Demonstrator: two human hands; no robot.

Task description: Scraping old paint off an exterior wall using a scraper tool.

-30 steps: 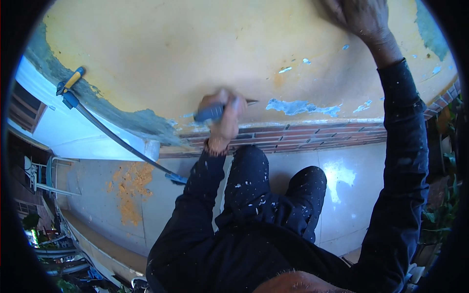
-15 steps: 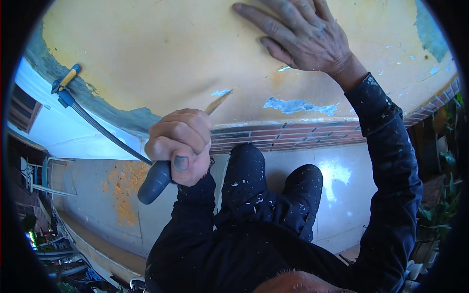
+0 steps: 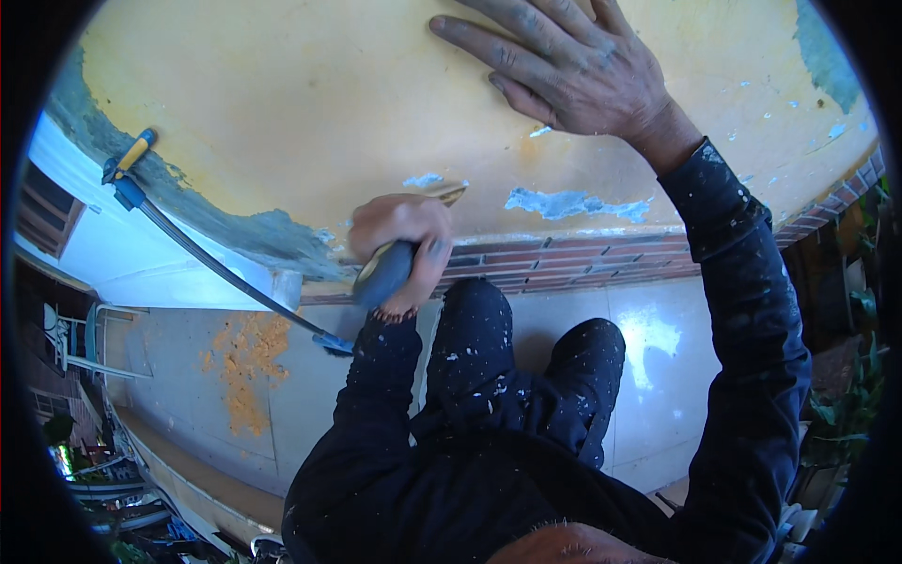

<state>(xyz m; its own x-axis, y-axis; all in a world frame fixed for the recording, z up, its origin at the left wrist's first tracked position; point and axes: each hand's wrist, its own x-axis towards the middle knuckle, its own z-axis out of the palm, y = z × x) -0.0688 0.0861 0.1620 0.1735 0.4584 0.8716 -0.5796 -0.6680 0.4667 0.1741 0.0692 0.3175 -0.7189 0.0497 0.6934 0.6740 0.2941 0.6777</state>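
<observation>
My left hand is wrapped round the dark grey handle of a scraper, a little blurred by motion. Its narrow blade points up and right toward the wall, beside a small pale blue bare patch. Whether the blade tip touches the wall, I cannot tell. Higher up, my right hand lies flat against the yellow painted wall, fingers spread and smudged with grey. Below it a longer blue-grey patch shows where paint has come off.
A brick strip runs along the wall's foot above the tiled floor. At left leans a long dark pole with a yellow and blue upper end. Orange flakes litter the floor. Plants stand at right.
My left hand has moved up and right with the scraper, its handle now turned closer to the wall. My right hand has shifted slightly left on the wall.
</observation>
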